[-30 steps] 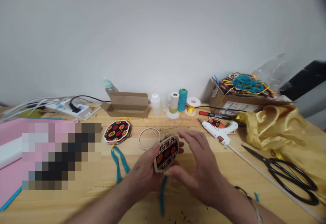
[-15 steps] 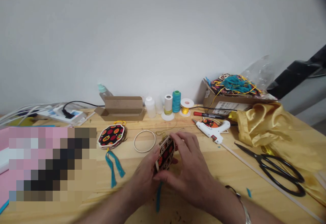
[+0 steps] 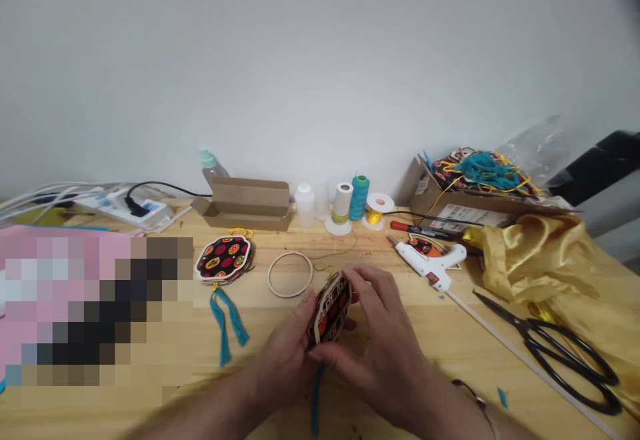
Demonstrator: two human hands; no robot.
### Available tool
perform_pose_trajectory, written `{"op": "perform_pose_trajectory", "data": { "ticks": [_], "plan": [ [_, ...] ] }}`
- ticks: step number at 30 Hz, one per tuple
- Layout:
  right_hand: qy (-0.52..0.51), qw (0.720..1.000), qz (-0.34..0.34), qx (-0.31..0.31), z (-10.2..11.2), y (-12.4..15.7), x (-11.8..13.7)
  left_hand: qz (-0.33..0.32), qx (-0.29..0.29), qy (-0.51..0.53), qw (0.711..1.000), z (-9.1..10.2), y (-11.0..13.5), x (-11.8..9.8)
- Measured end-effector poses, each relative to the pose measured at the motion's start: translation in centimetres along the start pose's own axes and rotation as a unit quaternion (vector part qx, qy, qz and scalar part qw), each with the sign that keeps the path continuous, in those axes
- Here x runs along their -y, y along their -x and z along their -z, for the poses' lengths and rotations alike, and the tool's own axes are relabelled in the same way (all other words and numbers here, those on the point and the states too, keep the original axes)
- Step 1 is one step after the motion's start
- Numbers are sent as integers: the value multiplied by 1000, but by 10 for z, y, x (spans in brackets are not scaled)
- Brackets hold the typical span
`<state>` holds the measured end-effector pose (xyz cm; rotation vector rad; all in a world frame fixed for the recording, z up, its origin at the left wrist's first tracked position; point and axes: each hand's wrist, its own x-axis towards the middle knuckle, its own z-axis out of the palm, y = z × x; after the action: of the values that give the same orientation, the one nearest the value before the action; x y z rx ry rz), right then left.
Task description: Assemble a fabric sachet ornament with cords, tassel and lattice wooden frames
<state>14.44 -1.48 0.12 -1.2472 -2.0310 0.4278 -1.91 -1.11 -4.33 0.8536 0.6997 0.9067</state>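
Observation:
Both hands hold a small patterned wooden ornament (image 3: 333,307) with red and black fabric behind a lattice face, tilted on edge above the wooden table (image 3: 450,333). My left hand (image 3: 287,350) grips its left side, thumb on the rim. Around its right side and top curl the fingers of my right hand (image 3: 380,347). A teal tassel (image 3: 317,400) hangs below the ornament. A second finished ornament (image 3: 223,258) with teal tassel lies to the left, and a wooden ring (image 3: 290,274) lies just behind my hands.
A white glue gun (image 3: 431,260), black scissors (image 3: 565,353), yellow satin cloth (image 3: 540,260) and a box of scraps (image 3: 475,187) lie right. Thread spools (image 3: 359,197), small bottles and an open cardboard box (image 3: 247,201) line the wall. A power strip (image 3: 135,210) sits left.
The ornament has been turned more edge-on between my hands, and my right fingers have closed over its top. The view has shifted slightly.

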Motion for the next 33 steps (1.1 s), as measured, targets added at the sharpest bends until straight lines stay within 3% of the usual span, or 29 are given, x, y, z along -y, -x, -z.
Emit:
{"op": "perform_pose_trajectory", "data": {
  "ticks": [9,15,22,33],
  "plan": [
    [7,1000,-4,5,-3,0,-2,19,-10,31,999,-2,-4,2],
    [12,1000,-2,18,-3,2,-3,-62,-35,-73,995,9,3,7],
    [18,1000,4,20,-4,1,-3,-61,-28,-114,991,6,2,4],
    [19,999,3,30,-4,1,-3,-69,-63,-231,969,6,2,3]
  ]
}}
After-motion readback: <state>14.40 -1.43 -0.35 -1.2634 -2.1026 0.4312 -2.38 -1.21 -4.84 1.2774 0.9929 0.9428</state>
